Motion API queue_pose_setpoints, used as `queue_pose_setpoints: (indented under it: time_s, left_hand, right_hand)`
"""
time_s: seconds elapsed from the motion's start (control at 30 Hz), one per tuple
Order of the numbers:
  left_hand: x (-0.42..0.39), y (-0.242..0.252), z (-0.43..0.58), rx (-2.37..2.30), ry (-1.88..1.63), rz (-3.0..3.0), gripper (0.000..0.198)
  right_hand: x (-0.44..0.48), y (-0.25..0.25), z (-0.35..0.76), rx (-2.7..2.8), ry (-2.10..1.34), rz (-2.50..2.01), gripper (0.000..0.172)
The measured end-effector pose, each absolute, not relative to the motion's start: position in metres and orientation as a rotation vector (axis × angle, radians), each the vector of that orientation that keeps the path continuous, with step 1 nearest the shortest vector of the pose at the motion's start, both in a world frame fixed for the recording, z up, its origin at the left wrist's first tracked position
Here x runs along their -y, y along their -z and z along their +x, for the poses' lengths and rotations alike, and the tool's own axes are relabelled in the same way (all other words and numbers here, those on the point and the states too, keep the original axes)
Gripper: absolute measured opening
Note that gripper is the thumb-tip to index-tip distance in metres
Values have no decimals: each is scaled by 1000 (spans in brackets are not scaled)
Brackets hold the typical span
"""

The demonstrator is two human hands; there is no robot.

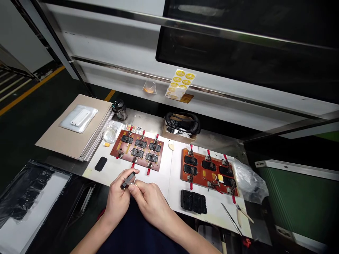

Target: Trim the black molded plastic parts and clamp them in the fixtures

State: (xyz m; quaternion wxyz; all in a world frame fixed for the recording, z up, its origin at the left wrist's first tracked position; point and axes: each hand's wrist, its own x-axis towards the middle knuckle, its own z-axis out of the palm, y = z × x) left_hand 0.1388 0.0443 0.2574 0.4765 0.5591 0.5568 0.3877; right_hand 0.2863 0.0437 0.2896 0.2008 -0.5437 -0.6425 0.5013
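Near the table's front edge, my left hand (119,192) grips a small black rectangular part (128,179), held tilted. My right hand (148,197) is closed beside it, its thumb and finger pinching a small metallic tool, perhaps a blade, whose tip (127,181) meets the part. Beyond my hands lies a reddish-brown fixture board (127,157) with red-handled clamps and several black pieces. A second, more orange clamp board (201,180) sits to the right, also holding black pieces. A flat black piece (101,164) rests on the white sheet at the left.
Stacked cardboard sheets (71,130) and a jar (120,110) stand at the left. A box (181,134) is at the back. Black parts (193,202), tweezers (231,218) and a plastic bag (250,181) lie at the right. A green conveyor (304,201) borders the right side.
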Motion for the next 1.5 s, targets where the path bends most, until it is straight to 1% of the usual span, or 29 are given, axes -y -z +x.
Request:
queue_pose_setpoints:
  time_s: [0.17, 0.47, 0.57, 0.63, 0.7, 0.8, 0.9, 1.0, 1.03, 1.1, 1.17, 1.23, 1.33, 1.4, 1.43, 1.5]
  left_hand:
    - [-44, -257, 140, -1379, -936, 1373, 29]
    - [-45, -262, 141, -1388, -941, 1369, 26]
    - [-44, -263, 142, -1399, -949, 1368, 23]
    - [-44, -265, 143, -1422, -944, 1350, 22]
    - [-44, -268, 143, -1405, -942, 1235, 22]
    - [-46, -272, 143, -1237, -952, 828, 28]
    - [-50, -276, 143, -1040, -918, 452, 36]
    - [-53, -279, 144, -928, -858, 256, 37]
    - [-54, -280, 144, -894, -837, 211, 39]
    - [-55, -281, 144, -837, -797, 146, 49]
    - [-56, -282, 145, -816, -776, 125, 57]
    - [-55, -282, 146, -831, -769, 141, 59]
    - [-52, -279, 147, -871, -780, 178, 55]
    - [-49, -273, 146, -912, -790, 216, 46]
    - [-47, -271, 146, -950, -795, 264, 42]
    - [-44, -266, 144, -1055, -800, 510, 37]
  right_hand:
    - [-45, -288, 289, 1756, -1382, -1547, 46]
    - [-46, -288, 289, 1728, -1393, -1519, 46]
    - [-51, -281, 294, 1644, -1383, -1525, 49]
    - [-58, -265, 307, 1490, -1319, -1590, 52]
    - [-66, -237, 326, 1345, -1247, -1694, 54]
    - [-72, -182, 359, 1279, -1189, -2069, 54]
    - [-65, -130, 384, 1253, -1205, -2438, 42]
    - [-48, -95, 396, 1200, -1192, -2620, 27]
    - [-42, -88, 397, 1180, -1177, -2674, 26]
    - [-31, -79, 398, 1142, -1151, -2752, 31]
    - [-25, -76, 398, 1117, -1143, -2784, 35]
    - [-25, -78, 399, 1123, -1145, -2762, 36]
    - [-34, -90, 401, 1179, -1206, -2610, 36]
    - [-41, -102, 397, 1223, -1324, -2429, 36]
    - [-44, -111, 394, 1241, -1402, -2323, 40]
    - [-46, -132, 382, 1269, -1559, -2115, 58]
